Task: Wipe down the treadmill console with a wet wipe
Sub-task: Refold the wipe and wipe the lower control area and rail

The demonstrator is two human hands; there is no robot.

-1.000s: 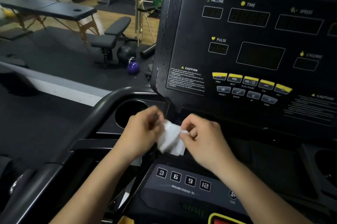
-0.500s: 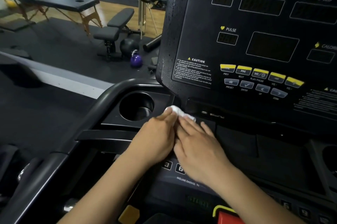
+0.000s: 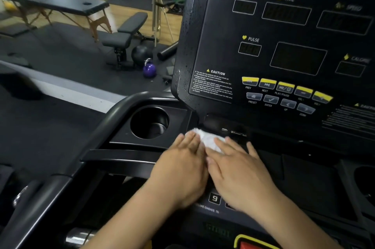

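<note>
1. The left hand [image 3: 182,167] lay flat, fingers straight and close together, their tips pressing down on the near-left edge of the wet wipe [image 3: 209,139].
2. The right hand [image 3: 241,175] was also flat, fingers straight and slightly spread. Its first fingers rested on the right part of the wipe and the rest lay on the black surface beside it. Neither hand gripped anything.
3. The two hands lay side by side, touching along their inner edges.
4. The wet wipe was white and bunched. It sat on the dark ledge just below the upright panel of the treadmill console [image 3: 223,25], to the right of the round cup holder [image 3: 150,123].
5. The console's displays were dark. A row of yellow buttons [image 3: 286,86] ran above a row of grey ones.
6. The panel's left border [image 3: 183,45] was speckled with what looked like droplets.
7. A key marked 9 [image 3: 214,198] showed between the two wrists.
8. The curved black handrail [image 3: 113,112] ran around the cup holder.
9. On the floor beyond lay a purple kettlebell [image 3: 149,69] beside a black ball [image 3: 141,55].
</note>
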